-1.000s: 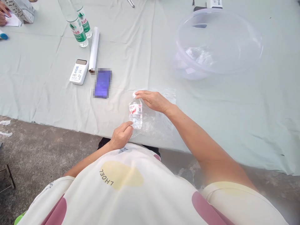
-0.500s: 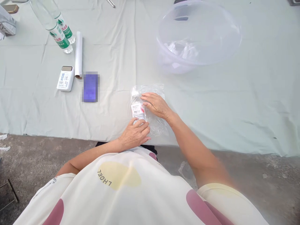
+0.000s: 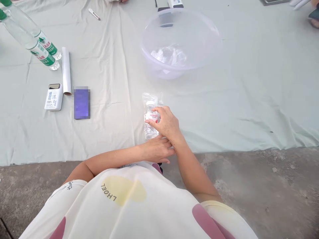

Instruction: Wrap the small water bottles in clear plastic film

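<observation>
A small clear bottle point(image 3: 151, 116) with a white cap and a red-and-white label lies on the pale cloth near the table's front edge, wrapped in clear plastic film point(image 3: 149, 99). My right hand point(image 3: 166, 124) curls over the bottle, fingers bent around its label. My left hand point(image 3: 158, 149) lies flat just below the bottle, fingers stretched out under my right wrist, pressing the film's near end.
A large clear plastic basin point(image 3: 180, 43) holding crumpled film stands behind. At the left lie a film roll point(image 3: 66, 70), a white box point(image 3: 53, 97), a purple blurred card point(image 3: 82, 103) and two green-labelled water bottles point(image 3: 37, 49). A pen point(image 3: 94, 14) lies far back.
The bottle stood upright a second ago and now lies down wrapped in film. My right hand closed over it; my left hand slid right under my right wrist. The view shifted right.
</observation>
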### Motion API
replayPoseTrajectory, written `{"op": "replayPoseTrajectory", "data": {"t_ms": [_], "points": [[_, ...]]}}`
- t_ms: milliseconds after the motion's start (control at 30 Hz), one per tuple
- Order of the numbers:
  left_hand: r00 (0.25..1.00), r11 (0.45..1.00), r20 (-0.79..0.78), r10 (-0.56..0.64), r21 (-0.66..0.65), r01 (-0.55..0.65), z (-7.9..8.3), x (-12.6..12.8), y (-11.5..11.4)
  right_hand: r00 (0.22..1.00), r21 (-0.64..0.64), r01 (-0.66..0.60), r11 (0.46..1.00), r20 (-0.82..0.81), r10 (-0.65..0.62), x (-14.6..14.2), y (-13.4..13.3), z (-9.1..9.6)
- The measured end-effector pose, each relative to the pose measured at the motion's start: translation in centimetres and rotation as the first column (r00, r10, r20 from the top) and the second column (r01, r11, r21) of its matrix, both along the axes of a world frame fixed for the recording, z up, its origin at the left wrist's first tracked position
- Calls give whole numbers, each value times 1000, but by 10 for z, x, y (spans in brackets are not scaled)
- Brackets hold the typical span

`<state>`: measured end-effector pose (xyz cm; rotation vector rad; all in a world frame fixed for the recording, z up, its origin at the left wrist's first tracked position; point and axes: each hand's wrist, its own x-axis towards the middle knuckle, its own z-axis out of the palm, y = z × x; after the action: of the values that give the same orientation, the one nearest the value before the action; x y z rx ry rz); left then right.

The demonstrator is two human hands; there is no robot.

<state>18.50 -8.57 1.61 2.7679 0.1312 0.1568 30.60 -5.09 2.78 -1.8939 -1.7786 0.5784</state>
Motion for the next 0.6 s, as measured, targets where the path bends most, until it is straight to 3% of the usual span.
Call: {"op": "replayPoseTrajectory", "data": {"t_ms": [67,100,167,200,233,300,333,367,400,467,600], "points": [[985,986,139,-99,-121,116,1,-1,-4,996,-2,85,996,1,-85,9,-6,-5],[978,979,195,-71,-176,106,1,-5,-6,993,-1,118,993,-18,-118,15,-9,-9],[950,950,260,173,-299,-91,1,-16,-8,981,11,177,984,-83,-175,25,-17,-17],[895,896,269,355,-371,-244,0,-22,-6,971,16,208,978,-121,-205,30,-21,-22],[807,802,248,536,-448,-396,0,-28,-3,958,15,245,969,-158,-240,33,-25,-26],[617,550,101,780,-580,-601,-1,-36,7,914,-24,330,944,-240,-326,37,-32,-32],[563,442,1,827,-620,-648,-2,-37,13,885,-59,368,928,-285,-369,36,-34,-34],[550,369,-95,830,-645,-669,-2,-36,18,854,-92,396,913,-327,-404,34,-36,-35],[563,331,-173,808,-658,-677,-3,-33,22,828,-116,416,902,-361,-428,32,-37,-36],[587,316,-252,770,-649,-693,-3,-24,25,801,-141,433,890,-394,-452,25,-37,-35],[541,313,-245,805,-599,-737,-3,-10,17,773,-170,431,886,-437,-460,12,-39,-33]]}}
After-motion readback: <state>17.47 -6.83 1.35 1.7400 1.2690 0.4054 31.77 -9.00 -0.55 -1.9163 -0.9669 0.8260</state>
